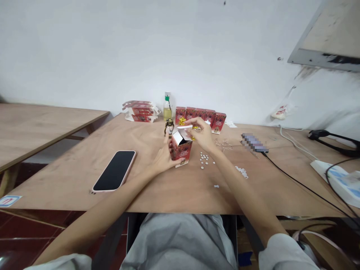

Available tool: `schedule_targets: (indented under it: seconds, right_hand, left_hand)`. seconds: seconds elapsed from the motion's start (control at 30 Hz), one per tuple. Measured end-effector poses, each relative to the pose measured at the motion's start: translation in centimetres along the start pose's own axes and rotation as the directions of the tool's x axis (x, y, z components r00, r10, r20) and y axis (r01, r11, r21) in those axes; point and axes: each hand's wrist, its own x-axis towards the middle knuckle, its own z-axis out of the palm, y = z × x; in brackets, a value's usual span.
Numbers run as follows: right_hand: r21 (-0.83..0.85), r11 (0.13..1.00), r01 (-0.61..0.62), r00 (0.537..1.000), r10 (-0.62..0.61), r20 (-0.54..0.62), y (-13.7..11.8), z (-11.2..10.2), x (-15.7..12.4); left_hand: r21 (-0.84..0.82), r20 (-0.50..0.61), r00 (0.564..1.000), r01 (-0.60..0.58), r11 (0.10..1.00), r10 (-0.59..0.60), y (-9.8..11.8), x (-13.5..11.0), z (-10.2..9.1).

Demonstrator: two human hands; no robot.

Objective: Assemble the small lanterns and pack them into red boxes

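A red printed carton stands slightly tilted in front of me, its top open and its white flaps raised. Around its left side and lower front wrap the fingers of my left hand. My right hand is at the top, its fingers pinched on the carton's white flap. Inside the opening it looks dark; the contents cannot be made out. Just behind the carton is a small dark pot-like ornament with a gold lid. A gold-coloured piece shows behind my right fingers.
Several red cartons stand in a row by the wall, beside a green-capped bottle and stacked open cartons. A phone lies left. Small white discs, paper bits, a cabled device and a power strip lie right.
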Motion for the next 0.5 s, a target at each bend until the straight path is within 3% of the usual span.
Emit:
schedule_targets:
  seconds: [0.07,0.2,0.37,0.5]
  right_hand:
    - [-0.037,0.996,0.08,0.996,-0.079,0.031,0.2,-0.2,-0.4]
    - [-0.122,0.969,0.214,0.962,-0.187,0.2,0.2,-0.3,-1.2]
    - [-0.209,0.95,0.234,0.969,-0.21,0.13,0.8,0.0,-1.1]
    - [-0.29,0.918,0.27,0.96,-0.236,0.148,1.7,0.4,-1.7]
  left_hand:
    - [0.015,0.015,1.0,0.001,1.0,-0.001,-0.3,0.0,0.0]
    - [0.053,0.039,0.999,0.02,0.998,-0.022,-0.6,0.0,-0.2]
    - [0.046,0.028,0.999,0.019,0.999,-0.02,-0.6,0.1,-0.2]
    - [0.0,0.028,0.999,0.021,1.0,-0.021,-0.6,0.2,-0.2]
